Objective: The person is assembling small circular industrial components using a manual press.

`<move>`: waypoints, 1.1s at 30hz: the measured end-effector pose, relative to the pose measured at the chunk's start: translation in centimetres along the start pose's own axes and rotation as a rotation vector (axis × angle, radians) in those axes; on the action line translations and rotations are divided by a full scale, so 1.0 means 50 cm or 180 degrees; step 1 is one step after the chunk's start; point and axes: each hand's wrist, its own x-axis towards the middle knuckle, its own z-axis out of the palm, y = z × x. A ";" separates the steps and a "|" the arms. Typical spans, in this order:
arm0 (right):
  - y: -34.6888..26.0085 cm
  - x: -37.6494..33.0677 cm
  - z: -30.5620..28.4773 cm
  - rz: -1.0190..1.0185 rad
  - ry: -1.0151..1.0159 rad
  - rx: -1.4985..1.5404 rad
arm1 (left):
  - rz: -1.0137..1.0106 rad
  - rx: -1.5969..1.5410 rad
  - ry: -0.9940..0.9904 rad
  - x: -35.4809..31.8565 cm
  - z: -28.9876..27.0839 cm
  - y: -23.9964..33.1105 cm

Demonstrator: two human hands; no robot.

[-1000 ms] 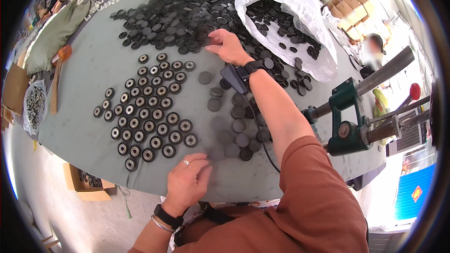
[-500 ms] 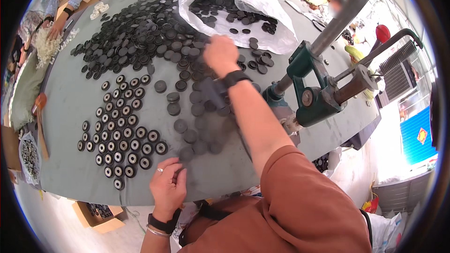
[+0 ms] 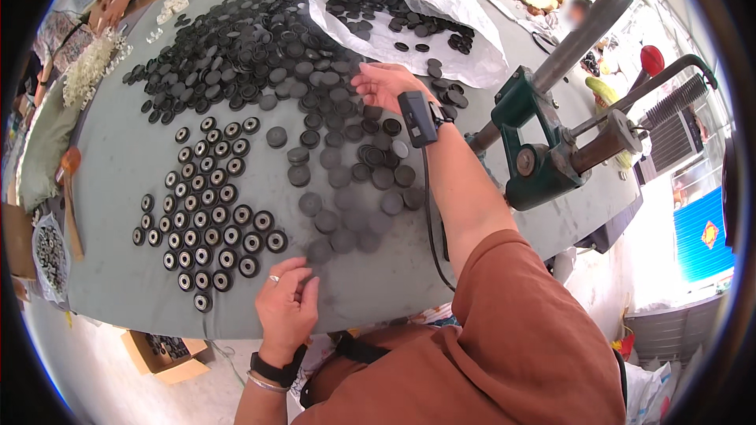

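My right hand (image 3: 390, 88) is open, palm turned inward and fingers stretched to the left, at the right edge of a heap of black round caps (image 3: 244, 55). Just below it, loose black discs (image 3: 340, 177) spread toward me, some slightly blurred. A small device is strapped to the right wrist, with a cable running down the forearm. Near the front edge, my left hand (image 3: 285, 303) rests with loosely curled fingers and the thumb apart; nothing shows plainly in it. Beyond it to the left stand black wheels with metal bearing centres (image 3: 211, 212), in rough rows.
A white sack (image 3: 409, 8) spills caps at the back. A green hand press (image 3: 543, 138) stands at the right. On the left lie an orange-headed mallet (image 3: 69, 189) and a bag of small metal parts (image 3: 51, 260). Another person's hands (image 3: 114, 12) work at the far left.
My right hand has opened from a closed, blurred shape and shifted slightly right, uncovering discs beneath. The left hand has stayed nearly in place, its thumb now farther from the fingers.
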 end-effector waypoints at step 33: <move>0.013 -0.022 0.086 0.0891 0.2550 -0.4735 | -0.0024 0.0069 -0.0225 0.005 0.005 0.005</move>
